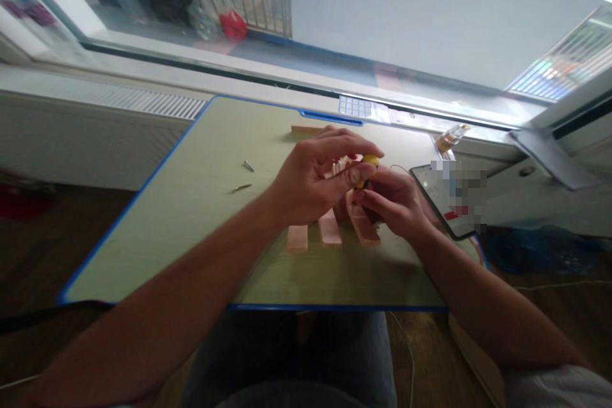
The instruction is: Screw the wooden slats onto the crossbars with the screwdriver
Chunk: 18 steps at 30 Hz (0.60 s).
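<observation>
My left hand (313,172) is closed, thumb and fingers gripping a small yellow-and-black screwdriver (371,159); only its rounded handle shows clearly. My right hand (399,201) is pinched just below that handle, and what lies between its fingertips is hidden. Beneath both hands, pale wooden strips stick out toward me: a left one (297,238), a middle one (329,234) and a right one (366,231). Their far ends are covered by my hands. To the left on the tabletop lie two metal screws, a farther one (248,166) and a nearer one (241,188).
The light table (191,229) has a blue edge. Another wooden strip (306,129) lies near its far side, by a blue slot (332,118). A phone (442,204) leans at the right edge, with a small glass bottle (451,138) behind it. A radiator and window stand beyond.
</observation>
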Motion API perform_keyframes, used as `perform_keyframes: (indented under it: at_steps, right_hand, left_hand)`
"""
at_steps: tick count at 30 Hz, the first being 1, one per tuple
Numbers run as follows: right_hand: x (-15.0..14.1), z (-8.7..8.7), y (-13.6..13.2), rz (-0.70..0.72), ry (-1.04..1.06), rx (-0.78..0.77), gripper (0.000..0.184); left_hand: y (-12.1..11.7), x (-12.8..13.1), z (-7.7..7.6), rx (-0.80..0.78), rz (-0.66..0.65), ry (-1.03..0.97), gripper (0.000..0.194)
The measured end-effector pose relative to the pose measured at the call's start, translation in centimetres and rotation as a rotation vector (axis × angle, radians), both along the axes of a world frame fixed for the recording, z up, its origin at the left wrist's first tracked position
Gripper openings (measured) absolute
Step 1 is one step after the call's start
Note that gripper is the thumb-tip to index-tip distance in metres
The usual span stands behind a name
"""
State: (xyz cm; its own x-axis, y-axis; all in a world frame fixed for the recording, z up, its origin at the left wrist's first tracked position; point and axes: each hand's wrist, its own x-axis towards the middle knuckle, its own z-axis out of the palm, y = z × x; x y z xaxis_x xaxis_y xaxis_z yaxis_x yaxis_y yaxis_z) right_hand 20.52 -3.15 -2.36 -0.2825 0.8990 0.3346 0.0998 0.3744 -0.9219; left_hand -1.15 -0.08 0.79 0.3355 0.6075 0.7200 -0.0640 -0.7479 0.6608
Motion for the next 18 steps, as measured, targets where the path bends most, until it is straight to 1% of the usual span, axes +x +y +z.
perform_keyframes:
  at_steps: [2, 5, 6, 9, 11, 14, 18]
  right_hand:
    - [-0.03, -0.14, 0.04, -0.002, 0.013, -0.012, 0.031]
    - [-0.13, -0.30, 0.05, -0.010, 0.028, 0.021, 0.034]
    - [-0.18, -0.32, 0.03, -0.009, 0.026, 0.033, 0.036]
    - [-0.41, -0.31, -0.05, -0.027, 0.007, 0.061, 0.041]
    - [-0.60, -0.32, -0.10, -0.042, 0.005, 0.073, 0.043]
    - [-0.80, -0.36, -0.13, -0.050, 0.037, 0.090, 0.044]
    - [-0.62, -0.12, -0.12, -0.029, 0.049, 0.042, 0.035]
  left_hand:
    - [-0.08, 0.01, 0.03, 0.003, 0.005, 0.007, 0.017]
    - [-0.26, 0.12, -0.05, 0.011, 0.009, -0.025, 0.016]
    - [-0.34, 0.19, -0.11, 0.011, 0.006, -0.041, 0.017]
    - [-0.61, 0.50, -0.28, -0.026, 0.017, -0.084, 0.029]
    - [-0.74, 0.69, -0.36, -0.070, 0.044, -0.105, 0.032]
    - [-0.69, 0.77, -0.38, -0.070, 0.037, -0.121, 0.027]
    - [-0.20, 0.45, -0.34, -0.028, -0.003, -0.073, 0.019]
